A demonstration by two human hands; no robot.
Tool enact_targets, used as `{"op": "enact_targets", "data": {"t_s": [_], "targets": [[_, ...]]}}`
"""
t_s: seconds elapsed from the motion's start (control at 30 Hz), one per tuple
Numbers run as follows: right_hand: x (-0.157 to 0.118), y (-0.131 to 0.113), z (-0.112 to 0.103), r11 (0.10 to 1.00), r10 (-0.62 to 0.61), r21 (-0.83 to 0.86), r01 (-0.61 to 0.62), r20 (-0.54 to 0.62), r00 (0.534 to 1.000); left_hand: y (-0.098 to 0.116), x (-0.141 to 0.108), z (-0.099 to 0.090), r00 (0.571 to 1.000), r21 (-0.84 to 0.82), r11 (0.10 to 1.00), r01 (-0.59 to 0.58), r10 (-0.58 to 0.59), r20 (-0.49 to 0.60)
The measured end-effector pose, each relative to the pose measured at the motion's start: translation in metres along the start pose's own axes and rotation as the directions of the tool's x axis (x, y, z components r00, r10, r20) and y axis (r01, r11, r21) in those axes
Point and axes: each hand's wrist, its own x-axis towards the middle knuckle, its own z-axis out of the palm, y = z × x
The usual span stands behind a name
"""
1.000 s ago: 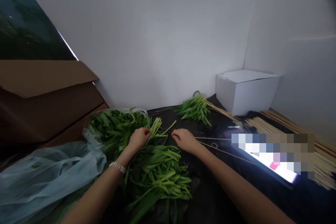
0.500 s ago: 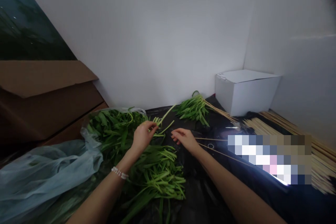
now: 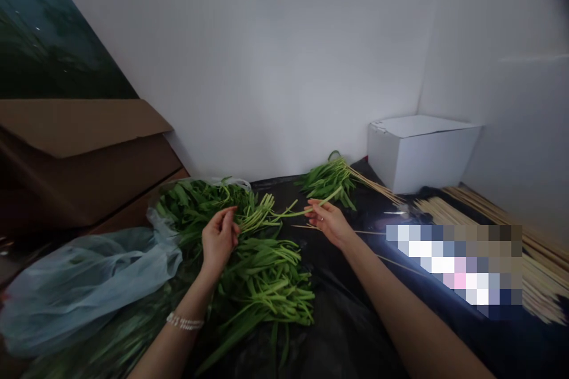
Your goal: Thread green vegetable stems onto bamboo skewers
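Over black plastic (image 3: 342, 331), the right hand (image 3: 332, 225) pinches one green stem (image 3: 334, 196), whether the left hand (image 3: 219, 240) holds anything I cannot tell, and one leafy bunch (image 3: 326, 181) seems already on sticks (image 3: 377, 186), loose greens (image 3: 271, 284) remaining.

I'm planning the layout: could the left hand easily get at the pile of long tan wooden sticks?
Probably not easily: the right hand and forearm lie between the left hand and those sticks.

Slender green stem (image 3: 334, 194), slanting up rightward, leafy greens (image 3: 267, 284) heaped leftward
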Motion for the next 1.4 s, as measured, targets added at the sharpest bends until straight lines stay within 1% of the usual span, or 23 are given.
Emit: {"op": "enact_targets", "data": {"t_s": [0.07,0.13,0.2,0.27,0.33,0.37,0.43,0.47,0.5,0.53,0.6,0.67,0.7,0.77,0.87,0.97,1.03,1.13,1.2,1.27,1.33,1.37,1.4], "targets": [[0.001,0.001,-0.002,1.000,-0.006,0.000,0.006,-0.008,1.000,-0.004,-0.008,-0.009,0.998,0.024,0.999,0.048,-0.049,0.043],[0.000,0.001,-0.001,1.000,-0.004,0.006,0.004,-0.015,1.000,-0.008,-0.015,-0.013,0.994,0.006,0.996,0.093,-0.093,0.056],[-0.002,0.001,0.001,1.000,0.004,0.009,-0.004,-0.017,1.000,-0.010,-0.016,-0.013,0.994,-0.053,0.993,0.107,-0.106,0.024],[-0.003,0.002,0.003,1.000,0.005,0.005,-0.005,-0.014,1.000,-0.008,-0.014,-0.013,0.996,-0.115,0.990,0.085,-0.089,-0.027],[-0.004,0.002,0.005,1.000,-0.002,0.000,0.002,-0.012,1.000,-0.003,-0.013,-0.012,0.994,-0.117,0.993,0.031,-0.043,-0.096],[-0.004,0.003,0.005,1.000,-0.005,-0.002,0.005,-0.012,1.000,0.002,-0.014,-0.012,0.990,-0.083,0.997,-0.008,-0.004,-0.139],[-0.004,0.004,0.005,1.000,-0.004,-0.006,0.004,-0.014,1.000,0.011,-0.019,-0.009,0.970,0.062,0.990,-0.131,0.140,-0.199],[-0.004,0.004,0.005,1.000,-0.002,-0.007,0.002,-0.014,1.000,0.016,-0.022,-0.006,0.953,0.158,0.964,-0.214,0.242,-0.183],[-0.004,0.004,0.006,1.000,0.001,-0.008,-0.001,-0.013,1.000,0.019,-0.026,-0.002,0.929,0.251,0.917,-0.308,0.347,-0.128],[-0.004,0.004,0.006,1.000,0.003,-0.007,-0.003,-0.012,1.000,0.021,-0.029,0.002,0.896,0.328,0.852,-0.408,0.443,-0.038],[-0.005,0.004,0.008,1.000,0.006,0.001,-0.006,-0.009,1.000,0.022,-0.034,0.015,0.810,0.422,0.701,-0.575,0.559,0.176],[-0.006,0.004,0.010,1.000,0.013,0.014,-0.013,-0.002,1.000,0.018,-0.034,0.028,0.741,0.476,0.578,-0.663,0.597,0.308],[-0.007,0.005,0.011,1.000,0.017,0.021,-0.017,0.003,1.000,0.015,-0.033,0.034,0.723,0.503,0.533,-0.681,0.600,0.343],[-0.008,0.007,0.013,0.999,0.027,0.029,-0.027,0.020,0.999,0.008,-0.030,0.043,0.713,0.559,0.470,-0.683,0.594,0.373],[-0.008,0.010,0.015,0.998,0.044,0.032,-0.046,0.051,0.998,-0.001,-0.026,0.049,0.721,0.617,0.419,-0.666,0.573,0.390],[-0.008,0.011,0.016,0.997,0.055,0.043,-0.057,0.061,0.997,-0.006,-0.024,0.047,0.716,0.628,0.390,-0.674,0.553,0.425],[-0.007,0.010,0.016,0.997,0.057,0.049,-0.060,0.062,0.996,-0.007,-0.025,0.046,0.715,0.615,0.397,-0.681,0.542,0.442],[-0.008,0.009,0.015,0.995,0.072,0.062,-0.076,0.070,0.995,-0.005,-0.028,0.044,0.735,0.599,0.445,-0.665,0.529,0.424],[-0.008,0.010,0.015,0.993,0.084,0.077,-0.090,0.082,0.993,-0.003,-0.029,0.044,0.766,0.587,0.502,-0.635,0.507,0.396],[-0.008,0.013,0.015,0.991,0.092,0.090,-0.100,0.097,0.991,-0.002,-0.028,0.042,0.815,0.543,0.609,-0.578,0.457,0.355],[-0.007,0.014,0.013,0.987,0.097,0.124,-0.107,0.090,0.991,-0.003,-0.023,0.038,0.897,0.445,0.779,-0.442,0.366,0.250],[-0.005,0.014,0.011,0.982,0.096,0.154,-0.106,0.070,0.993,-0.004,-0.019,0.034,0.941,0.376,0.863,-0.338,0.295,0.167],[-0.002,0.012,0.008,0.977,0.094,0.190,-0.100,0.040,0.995,-0.005,-0.015,0.031,0.973,0.298,0.926,-0.230,0.215,0.083]]}}
